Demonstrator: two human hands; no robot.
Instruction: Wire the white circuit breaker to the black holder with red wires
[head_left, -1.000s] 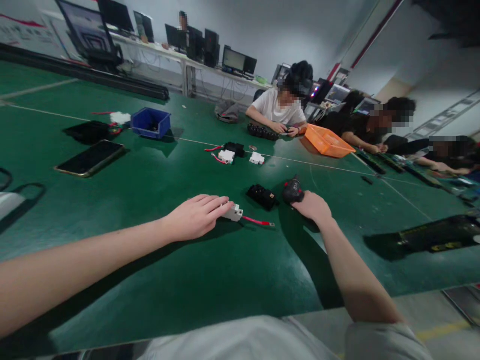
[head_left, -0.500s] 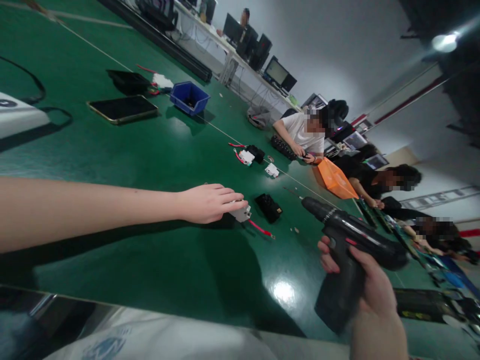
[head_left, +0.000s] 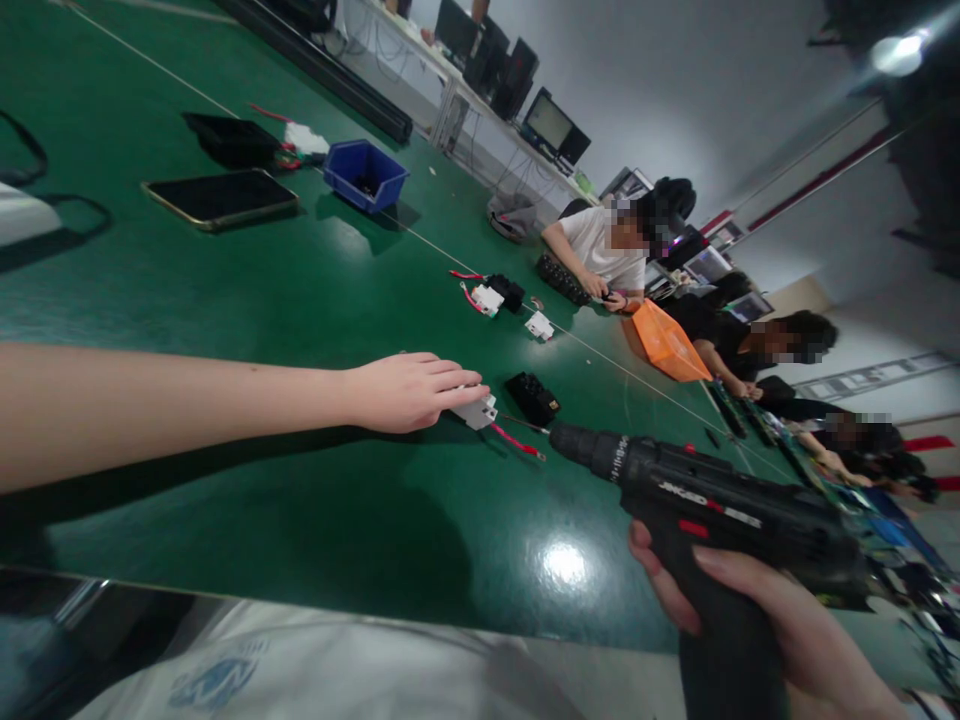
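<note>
My left hand [head_left: 409, 390] reaches across the green table [head_left: 300, 300] and rests on a small white breaker block [head_left: 475, 410] with a red wire [head_left: 517, 442] trailing from it. My right hand [head_left: 780, 630] grips the handle of a black cordless screwdriver [head_left: 712, 500]. The tool is lifted off the table and its thin bit points left toward the white block, a short way from it. A black terminal block [head_left: 532, 397] lies just beyond the white one.
More white and black parts [head_left: 491, 296] lie farther along the table. A blue bin [head_left: 365, 175], a phone [head_left: 221, 196] and a black tray [head_left: 232, 138] sit at the left. Three people work at the far side by an orange tray [head_left: 666, 345].
My right hand has lifted the screwdriver off the table, pulled it near me, then swung its tip leftward toward the white block. My left hand has stayed on the block.
</note>
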